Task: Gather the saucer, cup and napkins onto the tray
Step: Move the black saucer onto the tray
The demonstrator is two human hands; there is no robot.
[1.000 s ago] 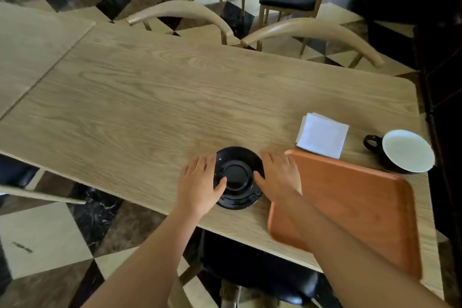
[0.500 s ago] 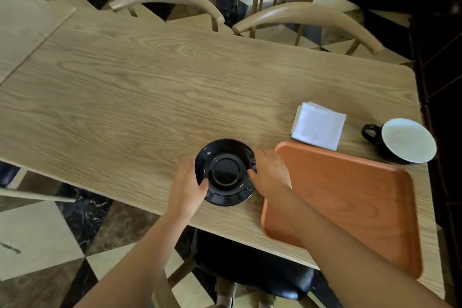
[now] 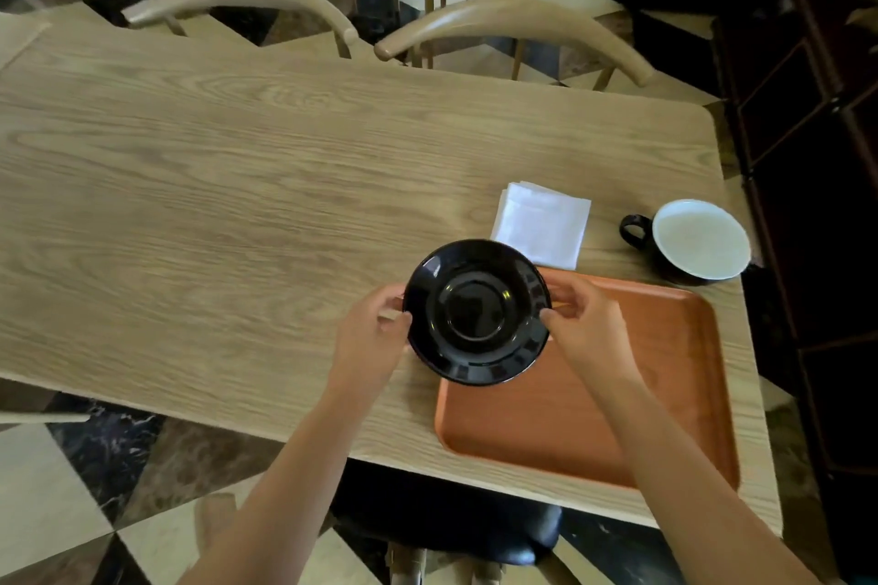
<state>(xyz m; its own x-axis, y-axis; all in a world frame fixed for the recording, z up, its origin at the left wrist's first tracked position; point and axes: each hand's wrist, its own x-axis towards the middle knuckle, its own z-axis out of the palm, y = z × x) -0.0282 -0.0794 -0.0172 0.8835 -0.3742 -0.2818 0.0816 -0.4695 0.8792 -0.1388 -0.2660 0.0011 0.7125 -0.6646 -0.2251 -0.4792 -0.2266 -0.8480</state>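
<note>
I hold a glossy black saucer point(image 3: 476, 312) in the air with both hands, over the left edge of the orange tray point(image 3: 665, 394). My left hand point(image 3: 370, 342) grips its left rim and my right hand point(image 3: 586, 328) grips its right rim. A small stack of white napkins point(image 3: 541, 223) lies on the table just beyond the tray. A black cup with a white inside point(image 3: 698, 240) stands to the right of the napkins, its handle pointing left.
The wooden table point(image 3: 237, 204) stretches left. Two curved wooden chair backs point(image 3: 513, 21) stand along its far edge. A black-seated chair point(image 3: 446, 523) sits below the near edge. A dark cabinet point(image 3: 817, 157) stands close on the right.
Both hands closed on the saucer, lifted it off the table and carried it right, from left of the tray to over the tray's left edge.
</note>
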